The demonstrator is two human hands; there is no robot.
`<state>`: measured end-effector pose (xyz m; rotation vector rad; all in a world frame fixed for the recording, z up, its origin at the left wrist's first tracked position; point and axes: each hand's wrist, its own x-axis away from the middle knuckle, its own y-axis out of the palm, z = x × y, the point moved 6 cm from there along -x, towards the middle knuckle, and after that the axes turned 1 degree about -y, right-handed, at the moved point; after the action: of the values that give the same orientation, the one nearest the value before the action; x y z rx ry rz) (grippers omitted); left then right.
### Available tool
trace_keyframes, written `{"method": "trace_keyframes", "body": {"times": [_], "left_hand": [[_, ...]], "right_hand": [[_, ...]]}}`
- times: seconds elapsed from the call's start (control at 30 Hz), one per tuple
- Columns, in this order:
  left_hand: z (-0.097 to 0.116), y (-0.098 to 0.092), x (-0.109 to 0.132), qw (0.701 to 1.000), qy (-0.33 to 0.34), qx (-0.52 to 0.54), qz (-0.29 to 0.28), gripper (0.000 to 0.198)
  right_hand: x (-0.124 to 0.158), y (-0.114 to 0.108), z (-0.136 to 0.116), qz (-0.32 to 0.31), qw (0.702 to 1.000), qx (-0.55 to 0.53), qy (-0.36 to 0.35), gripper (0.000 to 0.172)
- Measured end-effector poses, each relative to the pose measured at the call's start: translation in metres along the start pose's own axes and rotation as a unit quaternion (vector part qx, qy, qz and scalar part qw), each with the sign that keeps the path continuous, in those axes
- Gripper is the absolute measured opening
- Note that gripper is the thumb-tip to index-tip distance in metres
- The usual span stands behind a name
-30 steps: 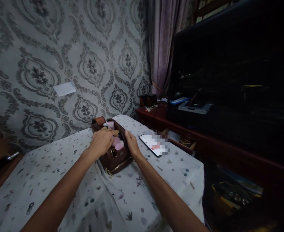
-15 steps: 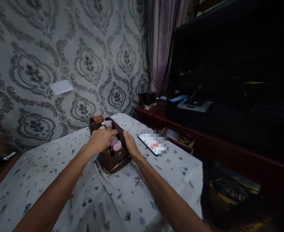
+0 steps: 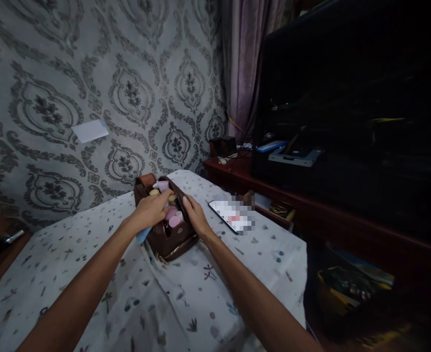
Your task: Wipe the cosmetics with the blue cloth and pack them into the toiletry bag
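A brown handbag (image 3: 175, 247) stands unzipped on the patterned cloth, with pale pink containers (image 3: 175, 221), a whitish tube (image 3: 161, 186) and yellowish items (image 3: 154, 192) inside. My left hand (image 3: 150, 211) reaches over its left rim, fingers bent into the opening and fingertips partly hidden. A light-blue thin item (image 3: 142, 235) shows below that hand and also by its fingers, so it appears to be held there. On the bag's right side, my right hand (image 3: 197, 217) grips the wall, thumb at the rim.
A phone (image 3: 230, 215) lies right of the bag on the white printed cloth (image 3: 186, 313). Beyond it are a partly open drawer (image 3: 274, 208) and a dark red desk (image 3: 230, 171) with a large black screen (image 3: 333, 107). Patterned wallpaper (image 3: 131, 93) rises behind.
My left hand has drawn back slightly to the left inside the bag opening. More of the light-blue item and a yellowish item now show. My right hand keeps its grip.
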<state>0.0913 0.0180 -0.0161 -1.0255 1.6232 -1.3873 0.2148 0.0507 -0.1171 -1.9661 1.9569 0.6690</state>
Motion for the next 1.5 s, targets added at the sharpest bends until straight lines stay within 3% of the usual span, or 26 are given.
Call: {"method": "trace_keyframes", "body": {"times": [0.13,0.33,0.63,0.8,1.27,1.33,1.5], "left_hand": [[-0.001,0.001,-0.001,0.996,0.039,-0.016,-0.08,0.036],[0.007,-0.003,-0.002,0.98,0.059,-0.083,-0.171,0.057],[0.014,-0.008,-0.002,0.986,0.035,-0.123,-0.11,0.039],[0.018,-0.012,-0.005,0.987,0.038,-0.124,-0.095,0.042],[0.024,-0.008,-0.003,0.98,0.059,-0.145,-0.125,0.039],[0.02,-0.01,0.0,0.984,0.055,-0.126,-0.117,0.039],[0.017,-0.023,0.012,0.995,0.092,0.019,-0.035,0.028]], "right_hand": [[0.001,0.001,-0.001,0.004,1.0,0.007,-0.002,0.059],[0.001,0.001,-0.002,-0.001,1.0,0.002,0.003,0.057],[0.002,0.001,-0.002,-0.006,1.0,0.003,0.004,0.056],[0.001,0.001,-0.004,0.001,1.0,0.008,0.005,0.057],[0.002,0.001,-0.005,-0.005,1.0,0.01,0.007,0.059],[0.002,0.001,-0.005,-0.003,1.0,0.009,0.006,0.058],[0.002,0.002,-0.005,0.0,1.0,0.005,-0.007,0.056]]}}
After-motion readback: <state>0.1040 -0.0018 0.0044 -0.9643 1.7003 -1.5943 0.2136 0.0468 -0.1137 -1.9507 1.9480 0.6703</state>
